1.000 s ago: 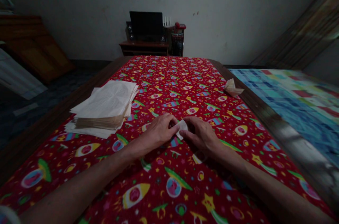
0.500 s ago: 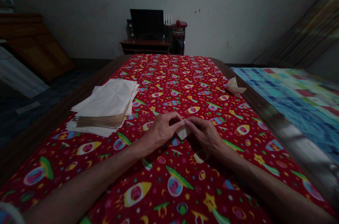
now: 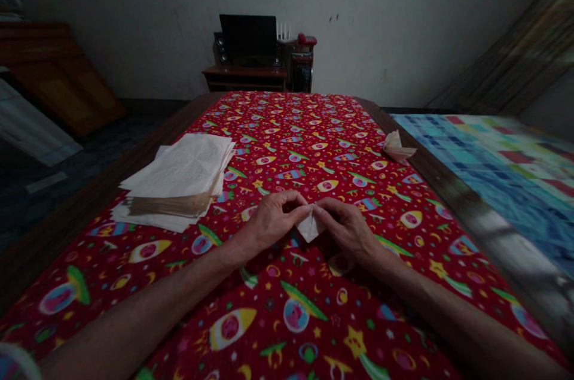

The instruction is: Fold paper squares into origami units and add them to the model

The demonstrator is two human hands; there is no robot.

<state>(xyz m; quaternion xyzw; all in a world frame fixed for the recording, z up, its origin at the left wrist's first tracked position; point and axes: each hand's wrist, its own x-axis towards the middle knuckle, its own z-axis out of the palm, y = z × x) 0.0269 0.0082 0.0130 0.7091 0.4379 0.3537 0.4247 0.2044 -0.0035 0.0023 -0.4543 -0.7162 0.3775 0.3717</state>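
Note:
A small folded piece of white paper [image 3: 310, 229] is pinched between both hands near the middle of the red patterned cloth [image 3: 269, 275]. My left hand [image 3: 274, 218] grips its left upper edge between thumb and fingers. On the opposite side my right hand [image 3: 347, 225] pinches the right upper edge, thumb close to the other thumb. The paper's pointed lower corner faces me, with a crease down its middle. To the left lies a stack of white paper sheets [image 3: 183, 167], loosely piled. A folded paper piece [image 3: 398, 148] rests at the cloth's right edge.
The cloth covers a dark wooden table [image 3: 448, 188]. Beyond its far end stand a black monitor [image 3: 249, 39] and speakers on a small desk [image 3: 244, 76]. A bed with a blue checked cover [image 3: 488, 158] is at the right, a wooden cabinet [image 3: 63, 78] at the left.
Slightly more of the folded paper shows below my thumbs, its lower corner a little nearer to me. Both hands keep almost the same place.

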